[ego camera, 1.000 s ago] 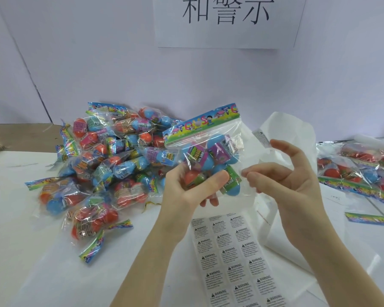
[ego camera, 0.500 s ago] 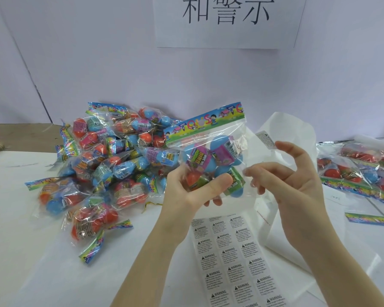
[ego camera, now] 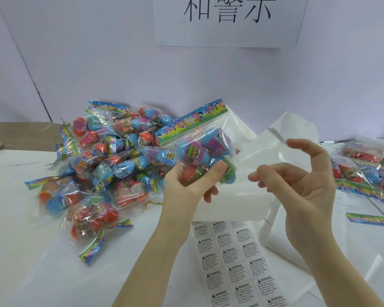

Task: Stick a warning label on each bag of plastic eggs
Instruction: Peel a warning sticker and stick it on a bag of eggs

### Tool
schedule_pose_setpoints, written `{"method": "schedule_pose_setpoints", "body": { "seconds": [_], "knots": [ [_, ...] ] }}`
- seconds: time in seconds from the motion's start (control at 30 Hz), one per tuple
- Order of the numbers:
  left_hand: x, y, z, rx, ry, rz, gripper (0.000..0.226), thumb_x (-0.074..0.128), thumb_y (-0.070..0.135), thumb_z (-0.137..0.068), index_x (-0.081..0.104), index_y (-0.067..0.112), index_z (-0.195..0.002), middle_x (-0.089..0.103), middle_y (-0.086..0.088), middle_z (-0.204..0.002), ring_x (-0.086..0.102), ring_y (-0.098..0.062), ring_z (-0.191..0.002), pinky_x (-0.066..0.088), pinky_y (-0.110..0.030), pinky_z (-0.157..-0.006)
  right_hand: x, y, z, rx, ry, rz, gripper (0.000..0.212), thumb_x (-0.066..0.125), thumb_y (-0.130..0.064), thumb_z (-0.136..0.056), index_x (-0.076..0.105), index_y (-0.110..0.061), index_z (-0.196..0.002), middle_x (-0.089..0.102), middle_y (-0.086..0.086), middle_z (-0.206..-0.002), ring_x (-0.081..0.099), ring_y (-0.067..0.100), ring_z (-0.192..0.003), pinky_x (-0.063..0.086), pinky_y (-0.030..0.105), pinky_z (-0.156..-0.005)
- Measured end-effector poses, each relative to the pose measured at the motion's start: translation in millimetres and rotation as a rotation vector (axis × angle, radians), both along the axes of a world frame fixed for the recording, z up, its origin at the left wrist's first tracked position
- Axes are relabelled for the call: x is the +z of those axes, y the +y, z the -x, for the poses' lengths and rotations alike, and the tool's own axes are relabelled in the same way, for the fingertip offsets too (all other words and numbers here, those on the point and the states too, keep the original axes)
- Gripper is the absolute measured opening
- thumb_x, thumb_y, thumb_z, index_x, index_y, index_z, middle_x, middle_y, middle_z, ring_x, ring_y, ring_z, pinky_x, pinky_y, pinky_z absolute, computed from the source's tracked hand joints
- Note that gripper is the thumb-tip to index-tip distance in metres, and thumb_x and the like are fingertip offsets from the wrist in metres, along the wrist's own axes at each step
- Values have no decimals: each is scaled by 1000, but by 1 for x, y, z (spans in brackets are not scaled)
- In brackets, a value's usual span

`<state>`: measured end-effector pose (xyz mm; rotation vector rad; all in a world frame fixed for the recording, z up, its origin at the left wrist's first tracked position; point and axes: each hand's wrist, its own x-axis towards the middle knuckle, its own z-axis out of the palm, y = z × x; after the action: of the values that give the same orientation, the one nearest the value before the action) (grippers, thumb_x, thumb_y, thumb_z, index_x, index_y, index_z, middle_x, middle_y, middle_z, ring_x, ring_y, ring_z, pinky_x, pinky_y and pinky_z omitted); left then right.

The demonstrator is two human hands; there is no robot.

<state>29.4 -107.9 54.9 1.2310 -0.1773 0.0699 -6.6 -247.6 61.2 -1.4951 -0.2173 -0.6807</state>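
Bag of plastic eggs [ego camera: 205, 151] up over white table [ego camera: 20, 218], lilac wall behind. Left hand [ego camera: 191, 185] gripping bag's bottom, thumb across front. Right hand [ego camera: 302, 180] just beside, fingers loosely curled, small label [ego camera: 275, 135] stuck on index fingertip. Warning label sheet [ego camera: 235, 262] flat below. Heap of bagged eggs [ego camera: 102, 165] left, more bags [ego camera: 368, 169] far right.

Bright, even, diffuse light with only faint shadows. Specular glare glints on the cellophane bags [ego camera: 102, 169]. Wide-angle bowing bends the edges. The right hand [ego camera: 302, 185] is slightly motion-blurred; overall focus is soft.
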Motion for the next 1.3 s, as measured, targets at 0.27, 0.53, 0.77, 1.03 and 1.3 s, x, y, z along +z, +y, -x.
{"method": "schedule_pose_setpoints", "body": {
  "seconds": [0.27,0.53,0.77,1.03,1.3],
  "knots": [
    [1,4,-2,-102,105,55,19,72,3,-54,55,8,-62,50,-3,-49,50,-13,-43,39,-17,-41,0,-4,-2,0,-63,-37,16,64,-31,-65,66,-38,-80,56,-14,-78,49,1,-67,40,12,-62],
    [1,3,-3,-9,53,8,27,58,-10,-78,59,9,-58,52,-7,-50,50,-15,-41,40,-17,-41,-2,-6,-3,78,-24,27,12,62,-30,-66,68,-36,-74,65,-15,-77,53,6,-72,40,16,-67],
    [0,3,-2,-5,32,-13,13,67,-5,-73,60,3,-66,54,-7,-52,51,-14,-43,42,-19,-43,0,-2,-1,129,75,119,9,66,-31,-63,65,-36,-70,62,-14,-70,45,4,-64,36,13,-62],
    [-1,1,-1,-13,19,-63,5,66,10,-61,61,8,-60,57,-7,-51,51,-14,-45,42,-19,-43,-1,0,-2,140,134,155,20,62,-15,-67,65,-35,-69,60,-16,-66,42,1,-61,34,12,-61],
    [-2,1,-1,-30,9,-70,3,66,10,-62,63,8,-63,59,-8,-54,52,-15,-45,42,-19,-44,-1,1,-3,96,155,199,15,65,-19,-67,64,-33,-72,60,-14,-69,43,2,-64,33,12,-62]
  ]
}}
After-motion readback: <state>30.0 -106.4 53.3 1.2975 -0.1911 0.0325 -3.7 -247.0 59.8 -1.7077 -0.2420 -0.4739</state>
